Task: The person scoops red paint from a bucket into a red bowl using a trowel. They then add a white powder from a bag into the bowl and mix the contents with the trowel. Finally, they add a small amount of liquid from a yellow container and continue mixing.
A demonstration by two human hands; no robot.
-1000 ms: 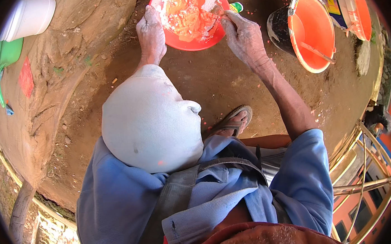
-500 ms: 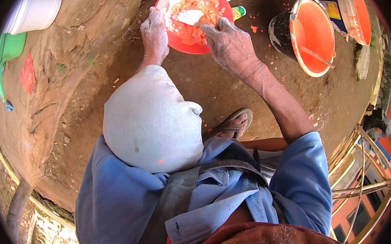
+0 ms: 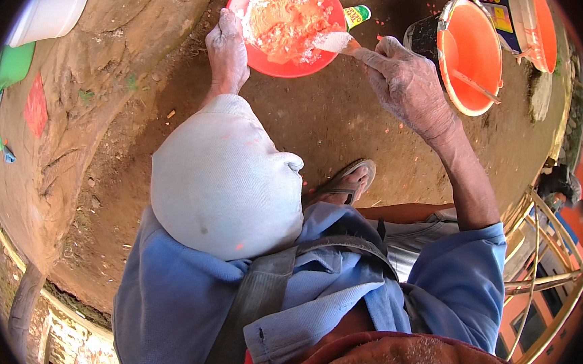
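Observation:
My left hand (image 3: 227, 51) grips the left rim of a red plastic bowl (image 3: 283, 69), its fingers partly hidden by the edge. Inside the bowl lies a thick orange paste (image 3: 287, 23), streaked with white powder. My right hand (image 3: 403, 83) is closed on the handle of a putty knife (image 3: 333, 42). The knife's pale, paste-smeared blade rests over the bowl's right rim, at the edge of the paste. Just right of the bowl lies a small green and yellow packet (image 3: 357, 16).
A black bucket (image 3: 422, 41), orange inside, stands at right with a stick (image 3: 474, 87) in it. Behind it lies a larger paint pail (image 3: 506, 15). A white tub (image 3: 57, 16), a green plastic scoop-like thing (image 3: 14, 69) and a red scrap (image 3: 35, 105) lie at left. Bamboo poles (image 3: 548, 279) stand lower right.
My right hand has moved right with the putty knife, drawing its blade from the middle of the paste to the bowl's right rim. My left hand still holds the bowl.

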